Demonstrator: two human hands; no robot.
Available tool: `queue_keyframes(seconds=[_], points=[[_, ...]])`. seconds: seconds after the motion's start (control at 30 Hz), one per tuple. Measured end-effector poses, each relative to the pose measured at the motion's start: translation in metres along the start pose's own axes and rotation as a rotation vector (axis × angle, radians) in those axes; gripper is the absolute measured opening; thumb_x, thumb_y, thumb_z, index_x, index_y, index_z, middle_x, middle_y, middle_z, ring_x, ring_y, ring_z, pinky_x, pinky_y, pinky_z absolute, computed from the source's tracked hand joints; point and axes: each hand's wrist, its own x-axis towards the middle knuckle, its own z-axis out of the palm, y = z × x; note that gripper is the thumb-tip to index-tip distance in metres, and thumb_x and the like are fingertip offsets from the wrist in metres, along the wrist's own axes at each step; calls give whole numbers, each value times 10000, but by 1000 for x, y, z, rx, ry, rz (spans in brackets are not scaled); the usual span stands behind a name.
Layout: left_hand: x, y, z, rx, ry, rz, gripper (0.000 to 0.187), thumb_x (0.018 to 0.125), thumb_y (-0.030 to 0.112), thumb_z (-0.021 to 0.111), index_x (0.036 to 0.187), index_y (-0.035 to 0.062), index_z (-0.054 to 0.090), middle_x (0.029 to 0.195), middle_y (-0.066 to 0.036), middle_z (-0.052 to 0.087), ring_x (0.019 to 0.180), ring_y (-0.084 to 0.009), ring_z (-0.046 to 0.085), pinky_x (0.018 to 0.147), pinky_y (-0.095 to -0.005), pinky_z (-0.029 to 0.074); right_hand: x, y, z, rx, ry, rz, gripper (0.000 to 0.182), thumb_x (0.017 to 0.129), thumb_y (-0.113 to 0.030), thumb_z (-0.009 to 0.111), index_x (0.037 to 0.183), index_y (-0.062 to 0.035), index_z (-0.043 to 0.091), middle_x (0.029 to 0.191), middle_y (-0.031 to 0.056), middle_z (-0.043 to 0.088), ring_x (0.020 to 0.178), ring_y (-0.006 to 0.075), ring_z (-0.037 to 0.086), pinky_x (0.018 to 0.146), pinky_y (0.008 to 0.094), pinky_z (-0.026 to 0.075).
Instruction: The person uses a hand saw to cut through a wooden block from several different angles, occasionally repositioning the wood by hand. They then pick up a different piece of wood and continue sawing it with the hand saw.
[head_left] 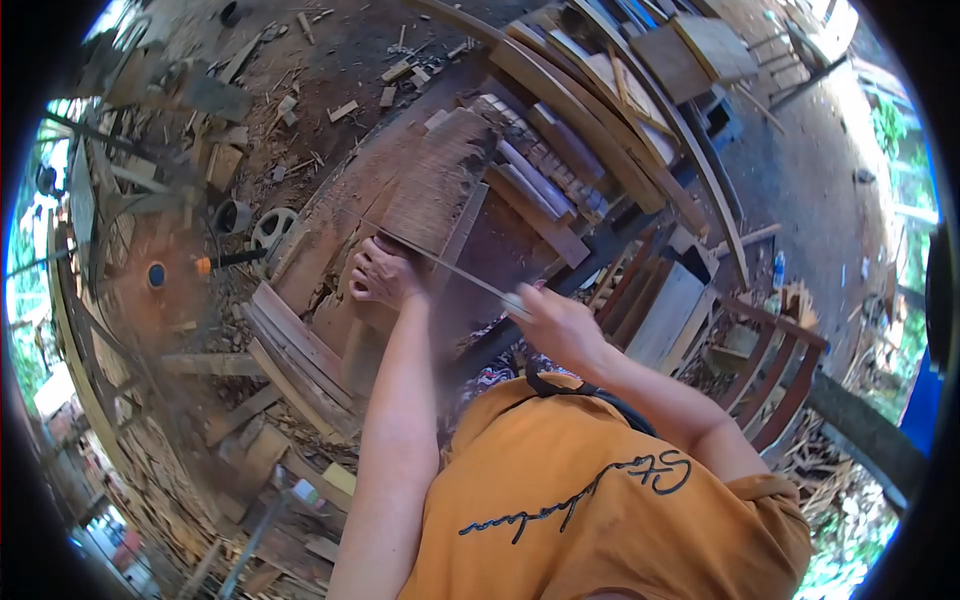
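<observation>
My right hand (pixel 560 325), slightly blurred, is closed around the pale handle end of a long, thin tool (pixel 460 273). The tool runs up and left towards my left hand, and its exact kind cannot be made out. A broad, rough brown wooden board (pixel 435 185) lies on the work table (pixel 335 215), directly beyond the tool. My left hand (pixel 385 277) is bent at the near edge of this board, fingers curled over a small dark reddish piece (pixel 392 244) beside the tool's far part. Part of that piece is hidden under the fingers.
Long planks (pixel 600 110) are stacked at the upper right, with shorter wooden blocks (pixel 535 175) beside the board. Boards (pixel 295 335) lean left of my arm. A blurred orange fan (pixel 155 275) stands farther left. Wood scraps (pixel 395 72) litter the ground; a slatted chair (pixel 770 370) is at right.
</observation>
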Motion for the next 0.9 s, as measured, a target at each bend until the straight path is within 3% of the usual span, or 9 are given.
queue_keyframes(seconds=[0.1, 0.17, 0.23, 0.3, 0.43, 0.57, 0.67, 0.9], points=[[2, 2, -1, 10, 0, 13, 279, 970, 375, 406, 1039, 173, 586, 1019, -74, 594, 1024, -277, 542, 952, -464, 322, 60, -8, 54, 71, 0, -62, 163, 902, -191, 597, 985, -81, 510, 744, 170, 632, 681, 367, 661, 574, 463, 537], [6, 6, -3, 5, -63, -147, 360, 986, 433, 338, 1070, 186, 587, 1117, -85, 601, 1124, -290, 524, 973, -499, 298, 63, -11, 57, 35, -32, -2, 156, 909, -186, 576, 995, -81, 498, 748, 180, 633, 691, 373, 665, 580, 469, 540], [1, 7, -9, -34, -53, -101, 357, 981, 445, 348, 1057, 187, 583, 1098, -74, 599, 1120, -284, 525, 984, -484, 295, 49, -8, 54, 122, 63, -52, 150, 911, -177, 562, 997, -76, 492, 742, 196, 628, 692, 381, 668, 594, 482, 542], [3, 3, -12, -43, -126, 124, 360, 980, 457, 357, 1055, 184, 581, 1075, -71, 594, 1115, -277, 525, 992, -472, 292, 37, -15, 46, 115, 81, -40, 166, 902, -164, 568, 990, -52, 483, 736, 196, 625, 679, 377, 670, 593, 473, 547], [3, 2, -11, -76, -109, 162, 352, 992, 444, 356, 1027, 181, 587, 1046, -76, 593, 1093, -282, 532, 990, -480, 298, 36, -21, 50, 71, 1, 17, 208, 895, -170, 580, 973, -16, 463, 755, 184, 623, 675, 354, 675, 575, 448, 550], [3, 3, -8, -14, -49, 141, 355, 979, 415, 367, 1001, 152, 605, 1014, -81, 599, 1038, -274, 541, 970, -466, 316, 32, 4, 73, 178, 65, -27, 206, 829, -127, 639, 918, -56, 467, 787, 183, 602, 718, 378, 646, 588, 462, 526], [4, -4, 3, 11, -36, 147, 394, 987, 453, 368, 1086, 167, 621, 1042, -70, 602, 1066, -261, 540, 960, -454, 327, 33, -4, 81, 159, 41, 23, 193, 827, -119, 622, 927, -53, 471, 795, 190, 603, 737, 390, 643, 605, 486, 522], [0, 4, 9, 57, 47, 7, 417, 986, 507, 365, 1022, 199, 644, 984, -52, 610, 1013, -243, 541, 917, -428, 331, 52, 10, 65, 147, -25, 10, 131, 852, -61, 539, 973, -53, 489, 780, 208, 637, 720, 379, 667, 632, 493, 538]])
